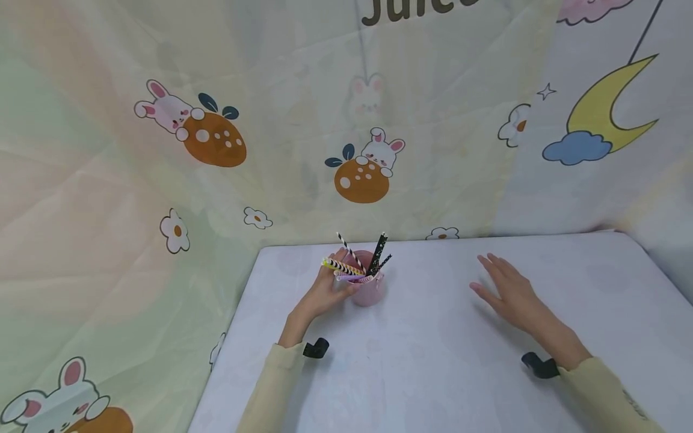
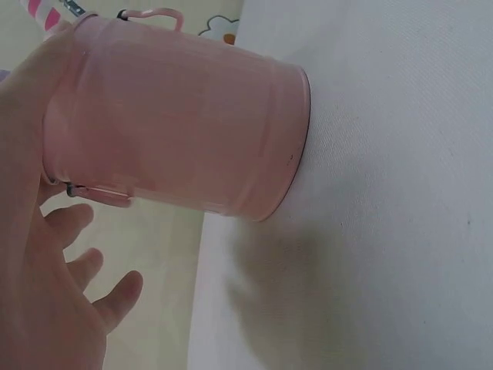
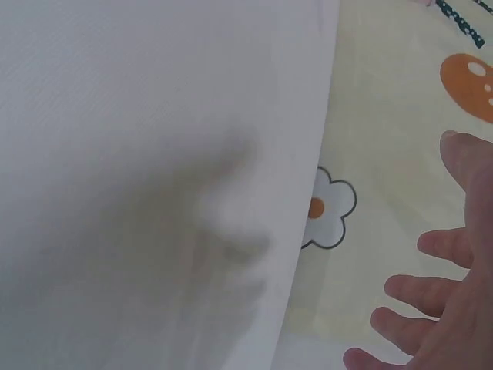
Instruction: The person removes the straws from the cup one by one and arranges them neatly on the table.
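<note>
A small pink metal pail [image 1: 370, 294] with side handles stands near the far edge of the white table, with several patterned paper straws [image 1: 377, 252] leaning out of its mouth. My left hand [image 1: 323, 293] holds the pail at its left side by the rim, thumb on the near side; in the left wrist view the other fingers [image 2: 119, 301] spread loosely below one handle [image 2: 104, 196]. Some straws hide part of those fingers in the head view. My right hand [image 1: 511, 296] hovers over the table's right half, fingers apart, holding nothing.
A white-covered table [image 1: 433, 361] spreads below both hands. Behind and to the left hangs a printed cloth backdrop [image 1: 287, 162] with rabbits, oranges, flowers and a moon, meeting the table's far edge. Black wrist straps [image 1: 540, 365] show at both cuffs.
</note>
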{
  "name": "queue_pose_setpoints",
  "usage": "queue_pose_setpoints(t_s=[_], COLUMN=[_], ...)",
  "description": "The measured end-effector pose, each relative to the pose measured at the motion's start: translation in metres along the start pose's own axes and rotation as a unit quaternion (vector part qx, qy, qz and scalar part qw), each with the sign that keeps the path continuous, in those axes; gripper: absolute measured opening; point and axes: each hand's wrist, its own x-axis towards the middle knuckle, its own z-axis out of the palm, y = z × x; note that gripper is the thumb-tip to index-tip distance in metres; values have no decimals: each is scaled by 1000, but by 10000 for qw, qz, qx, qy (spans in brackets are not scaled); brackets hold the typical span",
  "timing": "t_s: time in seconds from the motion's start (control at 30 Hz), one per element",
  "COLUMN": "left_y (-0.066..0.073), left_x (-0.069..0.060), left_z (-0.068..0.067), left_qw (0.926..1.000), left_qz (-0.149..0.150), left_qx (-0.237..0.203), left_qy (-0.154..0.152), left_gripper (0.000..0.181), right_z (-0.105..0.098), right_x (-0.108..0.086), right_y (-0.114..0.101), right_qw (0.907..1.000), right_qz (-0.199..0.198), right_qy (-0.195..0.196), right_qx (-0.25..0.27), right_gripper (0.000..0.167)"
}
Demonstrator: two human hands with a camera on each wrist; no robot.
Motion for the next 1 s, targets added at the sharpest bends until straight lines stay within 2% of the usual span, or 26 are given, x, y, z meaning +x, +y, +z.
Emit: queue_pose_setpoints(t_s=[0.23,0.47,0.57,1.0], left_y=[0,-3,-4,-5], left_x=[0,2,3,3], left_z=[-1,2,3,3], left_qw=[10000,9996,9995,9992], left_qz=[32,190,155,163], left_qx=[-54,-210,-261,-362], left_qy=[11,48,28,89], left_gripper=[93,90,90,89], right_z=[-2,0,2,22], right_x=[4,9,10,19], right_y=[-20,-39,-47,-84], right_qw=[9994,9980,9973,9952], right_qz=[-283,-567,-655,-886], right_qy=[153,69,53,66], right_qx=[108,262,324,399], right_gripper=[73,66,61,52])
